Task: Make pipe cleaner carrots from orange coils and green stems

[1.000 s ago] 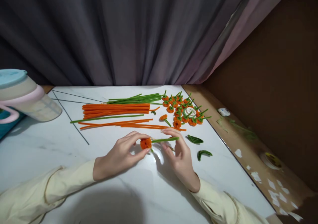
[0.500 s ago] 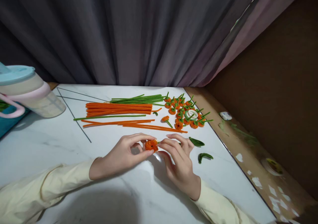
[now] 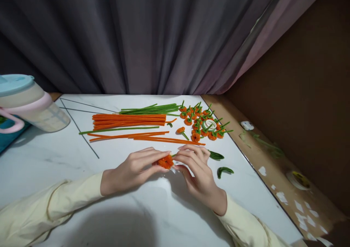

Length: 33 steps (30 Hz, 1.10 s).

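Below the frame's centre my left hand (image 3: 135, 166) pinches the orange pipe-cleaner flower (image 3: 165, 162), and my right hand (image 3: 201, 174), whose grasp I cannot tell, has moved close beside it, hiding most of the green stem (image 3: 174, 155), which suggests work at their joint.

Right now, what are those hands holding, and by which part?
The left hand pinches the orange fuzzy piece by its left edge. The right hand is at the piece's green stem; whether it grips that is hidden.
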{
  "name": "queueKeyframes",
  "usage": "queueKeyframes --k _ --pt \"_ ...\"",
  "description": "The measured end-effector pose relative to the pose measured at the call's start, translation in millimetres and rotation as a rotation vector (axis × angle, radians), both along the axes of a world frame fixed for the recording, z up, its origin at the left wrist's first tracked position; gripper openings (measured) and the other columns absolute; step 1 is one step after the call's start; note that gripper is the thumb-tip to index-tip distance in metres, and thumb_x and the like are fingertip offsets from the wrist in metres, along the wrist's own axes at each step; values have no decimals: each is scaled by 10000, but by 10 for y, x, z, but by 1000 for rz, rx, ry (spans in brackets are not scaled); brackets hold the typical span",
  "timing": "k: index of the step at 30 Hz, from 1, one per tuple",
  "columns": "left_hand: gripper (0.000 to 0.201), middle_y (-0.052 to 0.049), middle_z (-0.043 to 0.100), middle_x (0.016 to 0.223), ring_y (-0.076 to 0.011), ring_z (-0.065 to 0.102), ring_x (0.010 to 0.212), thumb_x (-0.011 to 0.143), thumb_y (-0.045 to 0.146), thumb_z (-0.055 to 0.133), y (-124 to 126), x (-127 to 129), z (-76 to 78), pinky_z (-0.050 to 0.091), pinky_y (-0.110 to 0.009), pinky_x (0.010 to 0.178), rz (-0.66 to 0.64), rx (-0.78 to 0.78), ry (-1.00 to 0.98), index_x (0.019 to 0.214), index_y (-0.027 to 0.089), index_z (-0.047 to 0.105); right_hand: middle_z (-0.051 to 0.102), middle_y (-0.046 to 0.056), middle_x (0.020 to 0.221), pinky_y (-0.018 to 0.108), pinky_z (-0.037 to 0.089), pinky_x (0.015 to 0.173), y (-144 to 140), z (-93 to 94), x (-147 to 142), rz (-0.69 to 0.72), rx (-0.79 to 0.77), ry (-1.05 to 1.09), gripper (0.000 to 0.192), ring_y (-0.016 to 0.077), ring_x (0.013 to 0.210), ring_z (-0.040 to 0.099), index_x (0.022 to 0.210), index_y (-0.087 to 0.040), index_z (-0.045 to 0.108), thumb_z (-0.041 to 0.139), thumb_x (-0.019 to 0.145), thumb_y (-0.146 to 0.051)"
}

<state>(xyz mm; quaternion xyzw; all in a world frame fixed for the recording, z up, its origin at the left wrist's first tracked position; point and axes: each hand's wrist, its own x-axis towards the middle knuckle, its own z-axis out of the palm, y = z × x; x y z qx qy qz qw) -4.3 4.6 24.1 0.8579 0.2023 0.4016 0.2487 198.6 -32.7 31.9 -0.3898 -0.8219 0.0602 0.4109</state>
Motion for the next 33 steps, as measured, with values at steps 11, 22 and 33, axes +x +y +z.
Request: queueKeyframes --k 11,22,33 --pt "383 -94 657 854 -169 580 748 846 146 593 18 4 -22 509 -291 666 -62 -6 -7 1226 156 547 660 23 853 375 276 838 5 24 13 28 16 -8 153 198 957 567 901 -174 551 464 881 -50" --pt "385 -87 651 920 -170 579 814 859 336 576 -54 41 -20 474 -271 739 -42 -186 177 1194 146 558 614 3 711 403 257 860 1 20 -26 10 -3 -56 230 182 877 559 778 -164 535 421 771 36" --pt "300 -5 550 608 -71 422 444 862 420 510 31 146 -116 356 -186 433 -154 -1489 -126 788 132 548 624 108 1021 394 338 859 116 261 66 -9 -42 -203 161 242 1049 524 994 -153 528 463 881 -58"
